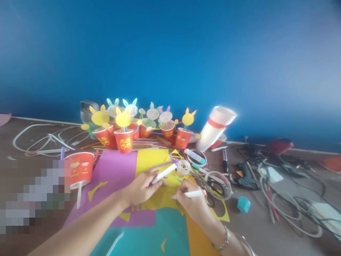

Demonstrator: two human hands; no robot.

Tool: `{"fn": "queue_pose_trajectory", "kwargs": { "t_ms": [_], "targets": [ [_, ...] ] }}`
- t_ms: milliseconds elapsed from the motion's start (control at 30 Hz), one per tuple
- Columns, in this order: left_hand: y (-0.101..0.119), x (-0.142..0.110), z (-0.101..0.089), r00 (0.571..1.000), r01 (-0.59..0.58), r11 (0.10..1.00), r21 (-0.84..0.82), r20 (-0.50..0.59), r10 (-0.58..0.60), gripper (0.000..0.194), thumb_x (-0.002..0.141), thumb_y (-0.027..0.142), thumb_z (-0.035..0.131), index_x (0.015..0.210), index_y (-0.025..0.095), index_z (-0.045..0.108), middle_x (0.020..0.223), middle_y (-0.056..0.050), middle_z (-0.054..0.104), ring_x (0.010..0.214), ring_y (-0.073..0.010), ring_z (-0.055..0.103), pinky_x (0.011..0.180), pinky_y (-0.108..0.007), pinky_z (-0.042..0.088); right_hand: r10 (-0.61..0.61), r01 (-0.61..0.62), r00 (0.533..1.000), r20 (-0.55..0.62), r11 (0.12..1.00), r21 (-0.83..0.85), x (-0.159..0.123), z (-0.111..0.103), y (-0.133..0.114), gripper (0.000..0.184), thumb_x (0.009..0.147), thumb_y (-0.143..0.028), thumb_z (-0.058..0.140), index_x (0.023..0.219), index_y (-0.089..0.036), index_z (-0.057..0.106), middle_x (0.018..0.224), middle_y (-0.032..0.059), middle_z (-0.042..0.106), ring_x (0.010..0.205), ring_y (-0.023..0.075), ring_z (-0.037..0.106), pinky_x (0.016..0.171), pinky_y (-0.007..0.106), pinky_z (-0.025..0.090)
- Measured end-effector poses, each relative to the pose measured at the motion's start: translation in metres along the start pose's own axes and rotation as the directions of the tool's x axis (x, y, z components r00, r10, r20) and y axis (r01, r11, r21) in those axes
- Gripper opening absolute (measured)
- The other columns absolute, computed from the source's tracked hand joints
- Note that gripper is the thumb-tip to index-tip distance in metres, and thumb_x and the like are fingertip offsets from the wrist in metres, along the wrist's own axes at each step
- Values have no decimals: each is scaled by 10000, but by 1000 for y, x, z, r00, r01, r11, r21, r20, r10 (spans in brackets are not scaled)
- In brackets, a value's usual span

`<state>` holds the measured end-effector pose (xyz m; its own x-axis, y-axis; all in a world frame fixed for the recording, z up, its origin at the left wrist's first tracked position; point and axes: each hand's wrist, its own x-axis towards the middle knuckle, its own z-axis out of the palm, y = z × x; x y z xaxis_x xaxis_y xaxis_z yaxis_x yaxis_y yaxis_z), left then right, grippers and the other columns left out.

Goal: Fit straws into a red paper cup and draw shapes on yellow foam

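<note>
My left hand (144, 186) grips a white marker (165, 173) with a purple end, and its fingers rest on yellow paper (149, 160). In my right hand (190, 201) is a second white marker (194, 193) with a pinkish end, its tip down at the yellow paper. Faint round outlines show on the paper between my hands. Beneath lie purple paper (117, 167), teal paper (170, 231) and orange paper (198, 238). A roll of clear tape (183, 166) sits just beyond my hands. Scissors (215, 187) lie to the right of my right hand, partly covered by a coiled tube.
Red paper cups (124, 142) holding paper animal figures stand along the back. Stacked white cups (213, 131) lean behind. Right are a glue gun (246, 177), a teal tape roll (243, 204) and tangled cables (295, 213). Another red cup (81, 169) stands at left, near a blurred patch.
</note>
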<state>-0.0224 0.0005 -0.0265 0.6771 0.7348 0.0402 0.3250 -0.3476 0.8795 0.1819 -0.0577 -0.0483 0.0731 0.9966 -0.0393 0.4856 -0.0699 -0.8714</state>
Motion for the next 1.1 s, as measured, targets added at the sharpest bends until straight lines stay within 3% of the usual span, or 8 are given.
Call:
{"fn": "queue_pose_trajectory", "kwargs": {
  "t_ms": [267,600,1100],
  "targets": [
    [0,1,0,1000,-15,1000,2,-5,15,321,973,351,390,1198,193,556,1083,-80,684,1007,-214,648,907,-297,489,-5,7,999,-44,999,52,1,0,-5,248,729,-276,527,564,-255,343,452,-63,446,429,110,413,407,229,319],
    [-1,0,0,1000,-20,1000,18,-3,20,330,975,342,395,1234,201,542,1085,-71,690,988,-210,656,906,-298,493,4,-4,1000,-10,999,48,1,-1,-6,238,730,-269,520,559,-260,354,449,-52,486,424,120,453,398,237,326],
    [0,1,0,999,-26,1000,14,-18,26,287,969,319,413,1163,204,591,1143,-64,686,1044,-209,642,932,-280,478,1,-1,1000,6,1000,25,0,-1,-9,232,751,-285,533,570,-249,394,492,-44,538,470,129,509,441,240,377]
  ]
}}
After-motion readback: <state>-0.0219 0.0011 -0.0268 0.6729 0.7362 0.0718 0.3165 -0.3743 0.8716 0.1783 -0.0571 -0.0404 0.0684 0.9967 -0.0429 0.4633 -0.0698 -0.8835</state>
